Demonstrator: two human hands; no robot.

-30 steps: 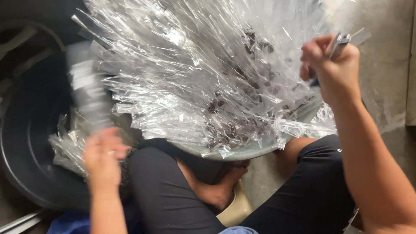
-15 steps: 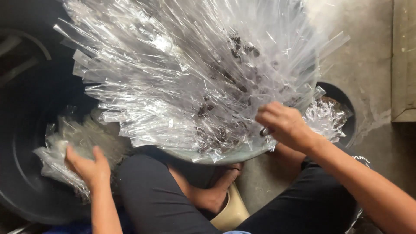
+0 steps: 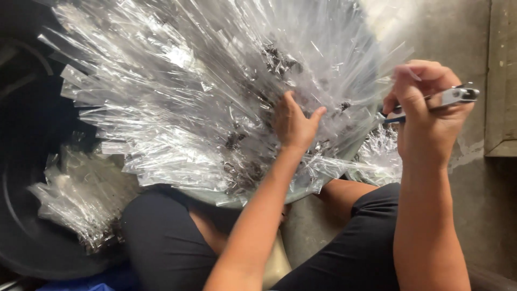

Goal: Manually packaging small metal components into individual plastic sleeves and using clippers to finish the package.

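Note:
A big heap of clear plastic sleeves (image 3: 177, 108), some with dark bits inside, fans out over a pale basin (image 3: 226, 203) above my knees. My left hand (image 3: 293, 124) reaches into the heap near its middle. Its fingers are buried among the sleeves and the thumb is spread, so a grip does not show. My right hand (image 3: 428, 110) is raised at the heap's right edge, closed on a slim metal tool (image 3: 455, 97) with a dark end. A bit of clear plastic shows at its fingertips.
A large black tub (image 3: 21, 215) on the left holds a pile of clear sleeves (image 3: 81, 202). More sleeves (image 3: 379, 159) lie by my right knee. Concrete floor (image 3: 463, 32) and a raised ledge (image 3: 503, 81) are on the right. My legs in black fold under the basin.
My left hand left the sleeves in the black tub and moved right into the middle of the heap. My right hand lifted off the heap and rose to the right with the tool.

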